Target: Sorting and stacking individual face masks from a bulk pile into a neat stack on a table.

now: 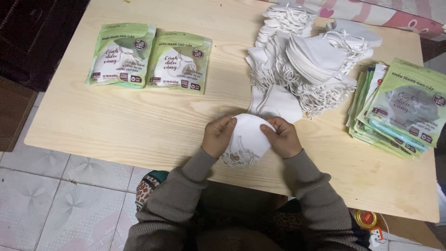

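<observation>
A pale wooden table (153, 125) fills most of the view, standing on a tiled floor (55, 195). At its far middle lies a big heap (309, 60) of white masks with tangled ear loops. By the right edge sits a fanned stack (397, 109) of green flat pouches, and at the far left two filled pouches (151, 56) lie side by side (flat, faces up). Near the front edge, both hands hold a small bundle of masks (248, 137) just above the table, loops hanging toward the person. The left hand (217, 136) and the right hand (282, 137) each pinch the bundle's sides, thumbs on top, fingers curled beneath.
</observation>
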